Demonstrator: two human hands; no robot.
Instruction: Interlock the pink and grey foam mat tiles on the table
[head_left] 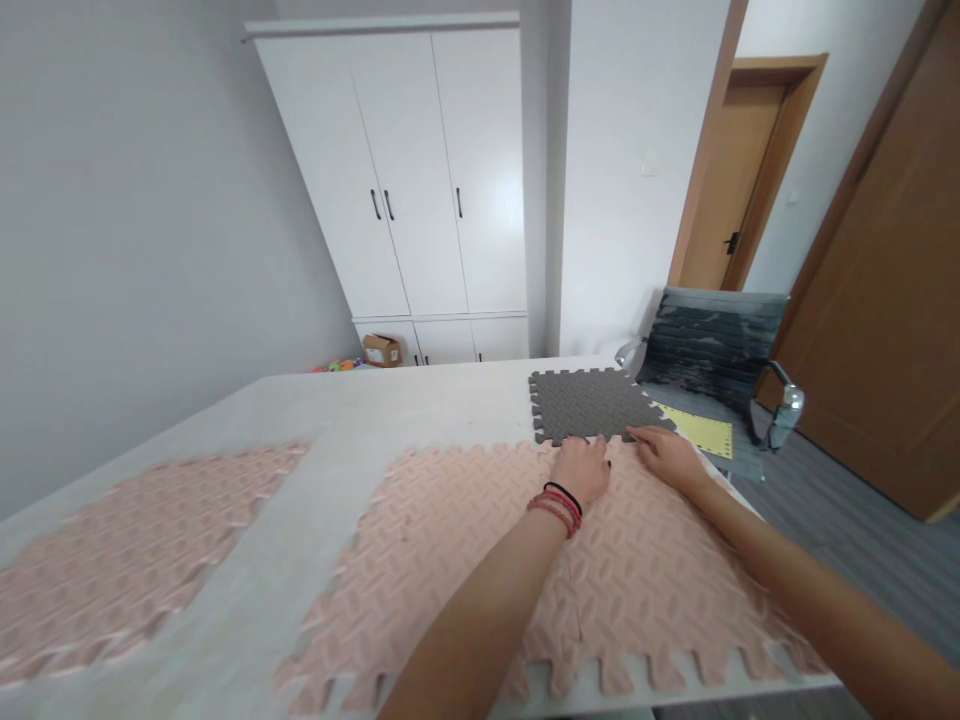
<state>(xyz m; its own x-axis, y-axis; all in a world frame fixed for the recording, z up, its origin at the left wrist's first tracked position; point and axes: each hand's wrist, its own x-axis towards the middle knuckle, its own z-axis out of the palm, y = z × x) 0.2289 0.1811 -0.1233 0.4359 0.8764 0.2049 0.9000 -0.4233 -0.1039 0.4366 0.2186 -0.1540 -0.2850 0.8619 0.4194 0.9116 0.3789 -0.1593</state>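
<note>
Nearest the camera lies the joined pink foam mat [480, 560], a wide sheet of interlocking tiles with a raised tread pattern and toothed edges, spread across the white table [352, 400] and running right up to its near edge. The table itself fills most of the lower view, pale and long, and on its left side rests a second pink mat [127, 540], well apart from the first with a bare strip of tabletop between them. Behind the table stands a tall white wardrobe [420, 180] with dark handles, and to the right are brown wooden doors [885, 300]. Beside the table's far right corner is a grey office chair [712, 350] with chrome armrests, a yellow toothed tile [701, 430] lying on its seat. Smaller is the grey foam tile [589, 403], flat on the far right part of the table, its near toothed edge meeting the far edge of the big pink mat. Both of the person's forearms reach out over the pink mat to that seam. The left hand [583, 468], with red and black bands on its wrist, rests palm down with fingers pressed on the join, grasping nothing. The right hand [664, 450] lies flat too, its fingertips touching the grey tile's near right corner, fingers extended rather than closed round anything. A small cardboard box [382, 349] sits on the floor by the wardrobe.
</note>
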